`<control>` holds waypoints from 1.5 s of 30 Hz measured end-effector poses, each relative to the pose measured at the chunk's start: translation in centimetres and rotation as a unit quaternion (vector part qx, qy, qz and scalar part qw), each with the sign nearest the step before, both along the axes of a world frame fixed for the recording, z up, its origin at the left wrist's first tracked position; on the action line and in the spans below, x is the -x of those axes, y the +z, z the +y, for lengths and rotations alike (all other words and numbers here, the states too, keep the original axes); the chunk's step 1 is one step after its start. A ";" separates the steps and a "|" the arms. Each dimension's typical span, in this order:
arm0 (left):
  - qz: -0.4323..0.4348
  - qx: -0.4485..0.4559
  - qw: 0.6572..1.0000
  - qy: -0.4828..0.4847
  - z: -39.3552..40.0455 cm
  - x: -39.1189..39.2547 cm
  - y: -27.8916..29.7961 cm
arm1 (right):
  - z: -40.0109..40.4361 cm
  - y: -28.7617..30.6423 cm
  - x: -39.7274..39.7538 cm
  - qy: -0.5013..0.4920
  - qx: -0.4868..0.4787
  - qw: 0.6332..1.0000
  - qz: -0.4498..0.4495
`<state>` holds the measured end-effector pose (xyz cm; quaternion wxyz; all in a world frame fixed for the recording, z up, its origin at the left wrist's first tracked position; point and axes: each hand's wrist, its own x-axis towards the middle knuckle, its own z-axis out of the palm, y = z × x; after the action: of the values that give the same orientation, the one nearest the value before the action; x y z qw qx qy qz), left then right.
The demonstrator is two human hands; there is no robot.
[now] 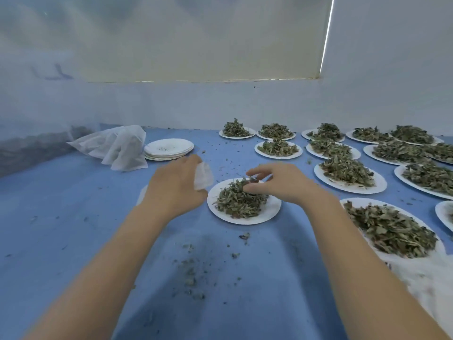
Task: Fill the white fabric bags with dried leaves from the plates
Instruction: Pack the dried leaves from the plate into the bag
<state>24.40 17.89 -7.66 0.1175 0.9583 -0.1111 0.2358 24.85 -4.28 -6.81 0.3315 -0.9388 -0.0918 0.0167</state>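
Note:
A white paper plate heaped with dried green leaves lies on the blue table in front of me. My left hand grips a small white fabric bag just left of that plate. My right hand hovers over the heap, its curled fingers and thumb pinching leaves at the top. Most of the bag is hidden behind my left hand.
Several more leaf-filled plates spread across the right side. A stack of bare plates and a pile of white fabric bags sit at the back left. Leaf crumbs litter the blue table. White fabric lies at the right edge.

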 end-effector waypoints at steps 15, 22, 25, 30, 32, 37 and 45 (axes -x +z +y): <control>0.084 0.023 0.994 -0.070 -2.0 -4.9 -1.2 | -0.3 -2.3 -3.7 -0.027 0.028 0.995 -0.096; 0.101 0.088 0.987 -0.089 -2.6 -5.0 -1.2 | 0.4 0.4 -2.7 -0.017 0.005 0.976 -0.217; 0.095 0.111 0.985 -0.092 -2.9 -4.9 -1.0 | 1.5 0.6 -2.3 0.030 -0.030 0.978 -0.204; 0.086 0.107 0.985 -0.108 -3.3 -4.8 -1.1 | 2.6 0.3 -2.3 0.055 0.063 0.972 -0.219; 0.073 0.084 0.987 -0.118 -3.6 -4.8 -1.2 | 3.0 0.3 -2.2 0.065 0.089 0.969 -0.222; 0.044 0.057 0.990 -0.123 -4.0 -4.5 -1.2 | 4.1 -0.1 -1.8 0.032 -0.027 0.973 -0.226; 0.042 0.105 0.985 -0.128 -4.0 -4.2 -0.7 | 4.5 -0.3 -1.7 -0.013 -0.242 0.964 -0.109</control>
<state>28.57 13.85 -8.41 0.2508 0.9277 -0.2021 0.1888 26.58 0.19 -7.13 0.5369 -0.8279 -0.1169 -0.1125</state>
